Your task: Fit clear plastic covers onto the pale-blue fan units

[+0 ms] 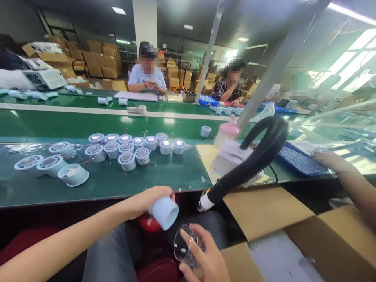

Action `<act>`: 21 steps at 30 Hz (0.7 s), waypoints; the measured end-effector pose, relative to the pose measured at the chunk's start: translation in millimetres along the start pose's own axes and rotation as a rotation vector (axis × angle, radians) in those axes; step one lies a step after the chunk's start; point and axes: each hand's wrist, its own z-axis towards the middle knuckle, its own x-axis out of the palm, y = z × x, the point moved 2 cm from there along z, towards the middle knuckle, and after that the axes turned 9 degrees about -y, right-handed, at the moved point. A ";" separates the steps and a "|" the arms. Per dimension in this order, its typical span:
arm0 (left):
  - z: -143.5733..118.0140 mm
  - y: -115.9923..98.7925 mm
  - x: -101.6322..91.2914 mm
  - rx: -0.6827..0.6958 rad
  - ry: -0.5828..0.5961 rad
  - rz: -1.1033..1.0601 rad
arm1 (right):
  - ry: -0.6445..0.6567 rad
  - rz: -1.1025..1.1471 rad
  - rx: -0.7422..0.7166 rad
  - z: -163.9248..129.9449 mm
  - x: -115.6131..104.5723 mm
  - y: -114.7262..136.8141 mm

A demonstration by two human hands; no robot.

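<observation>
My left hand (151, 199) is wrapped round a pale blue plastic cup-shaped housing (165, 213), tilted with its open end facing down and right. Below and to the right, my right hand (207, 254) grips a clear plastic cup (182, 244) by its side, its round rim turned to the left. The two parts are close but apart. A black flexible hose (246, 164) ends in a white nozzle (205, 201) just above my right hand. Ahead on the green bench, several pale blue round units (126, 160) with thin wires stand in a cluster.
An open cardboard box (273, 211) with white lining is at my right. Behind it, a co-worker's hand (329, 160) touches a blue tray (302, 158) of small parts. A pink-lidded bottle (227, 131) stands by the hose's white base (230, 156). Two people sit across the bench.
</observation>
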 end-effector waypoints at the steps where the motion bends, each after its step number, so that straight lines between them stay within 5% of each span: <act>1: -8.8 3.9 14.9 -0.035 0.091 -0.021 | 0.020 -0.115 -0.115 1.6 -1.6 7.0; 3: -22.9 8.1 35.4 -0.069 0.224 -0.034 | 0.052 -0.304 -0.206 6.6 -4.6 18.0; 6: -34.6 4.6 46.8 -0.030 0.275 0.002 | 0.097 -0.448 -0.138 12.3 -5.9 23.6; 9: -40.0 -4.5 48.3 0.065 0.216 0.132 | 0.193 -0.417 -0.010 11.4 -4.9 19.7; 13: -43.2 -7.1 50.6 0.148 0.032 0.217 | 0.307 -0.101 0.249 8.3 -7.9 14.7; 21: -42.5 23.6 64.9 0.232 -0.140 -0.015 | 0.128 0.228 0.506 12.4 -15.9 18.6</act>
